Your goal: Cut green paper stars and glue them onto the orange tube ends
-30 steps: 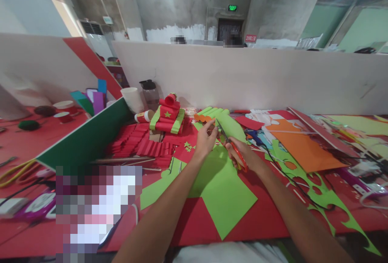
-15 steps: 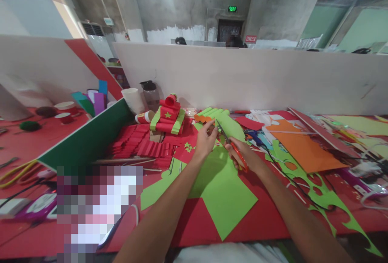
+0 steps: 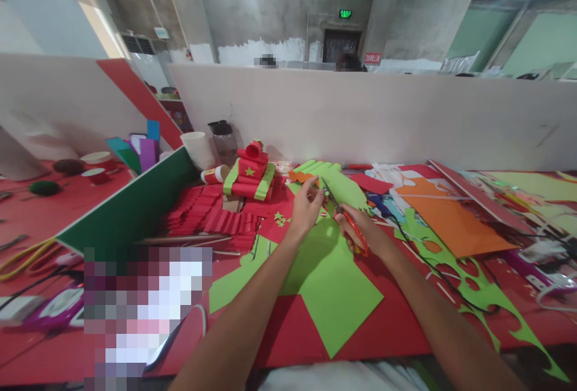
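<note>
My right hand [image 3: 354,228] is wrapped round the orange-red handles of a pair of scissors [image 3: 359,231], whose dark blades point up and away toward my left hand. My left hand [image 3: 309,204] is pinched beside the blades on a small piece of green paper [image 3: 326,192], partly hidden by the fingers. Beneath both hands lie green paper sheets [image 3: 340,301] on the red tabletop. Left of my left hand, several small green paper stars [image 3: 280,219] rest on red paper.
A red and green paper model [image 3: 249,171] with a star stands behind folded red paper [image 3: 229,221]. A green divider [image 3: 130,204] is at left, near a pixelated phone-like object [image 3: 166,307]. Orange paper [image 3: 451,216] and green offcuts [image 3: 473,283] lie right. A white partition [image 3: 383,114] runs behind.
Both hands and the scissors stay almost exactly where they were, with at most a very slight shift of the left fingers.
</note>
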The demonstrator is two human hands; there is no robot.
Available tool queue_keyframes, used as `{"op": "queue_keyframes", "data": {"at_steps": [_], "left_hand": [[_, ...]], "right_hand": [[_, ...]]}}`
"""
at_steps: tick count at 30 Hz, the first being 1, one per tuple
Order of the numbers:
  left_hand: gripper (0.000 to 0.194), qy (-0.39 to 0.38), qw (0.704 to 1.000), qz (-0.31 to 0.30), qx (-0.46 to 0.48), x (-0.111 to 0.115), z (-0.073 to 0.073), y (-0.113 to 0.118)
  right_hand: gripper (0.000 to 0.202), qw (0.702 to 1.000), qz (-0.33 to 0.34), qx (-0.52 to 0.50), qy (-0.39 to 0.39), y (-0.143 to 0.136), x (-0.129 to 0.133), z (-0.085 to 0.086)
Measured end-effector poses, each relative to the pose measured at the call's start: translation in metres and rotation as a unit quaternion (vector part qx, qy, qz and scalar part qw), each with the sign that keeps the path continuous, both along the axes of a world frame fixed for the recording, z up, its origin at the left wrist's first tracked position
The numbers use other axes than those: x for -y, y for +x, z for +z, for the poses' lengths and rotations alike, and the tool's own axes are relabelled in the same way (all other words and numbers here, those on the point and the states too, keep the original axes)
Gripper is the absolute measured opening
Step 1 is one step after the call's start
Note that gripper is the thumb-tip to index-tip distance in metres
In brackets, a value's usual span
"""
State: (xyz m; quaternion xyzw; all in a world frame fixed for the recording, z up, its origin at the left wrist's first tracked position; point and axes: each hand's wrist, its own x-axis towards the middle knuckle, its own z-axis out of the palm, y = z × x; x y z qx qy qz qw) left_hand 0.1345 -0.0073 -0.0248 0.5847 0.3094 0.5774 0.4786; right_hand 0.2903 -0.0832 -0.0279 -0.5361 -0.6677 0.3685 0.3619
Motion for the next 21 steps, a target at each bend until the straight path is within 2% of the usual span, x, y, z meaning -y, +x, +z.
{"op": "queue_keyframes", "data": {"at_steps": [7,11,17,21], "left_hand": [[0.049,-0.007,0.999,-0.032,-0.004,0.002,-0.003,0.0],[0.044,-0.013,0.999,-0.045,-0.02,0.004,-0.003,-0.001],[0.018,0.006,1.0,0.007,-0.028,0.001,-0.001,-0.002],[0.019,0.002,1.0,0.014,-0.018,-0.004,-0.005,-0.002]], "right_hand": [[0.035,1.0,0.009,0.003,0.009,0.004,-0.003,-0.002],[0.036,1.0,0.015,0.017,-0.003,0.01,-0.006,-0.003],[0.036,0.998,0.05,0.034,-0.014,0.015,-0.001,0.006],[0.037,0.998,0.05,0.016,-0.026,0.015,-0.001,0.003]]}}
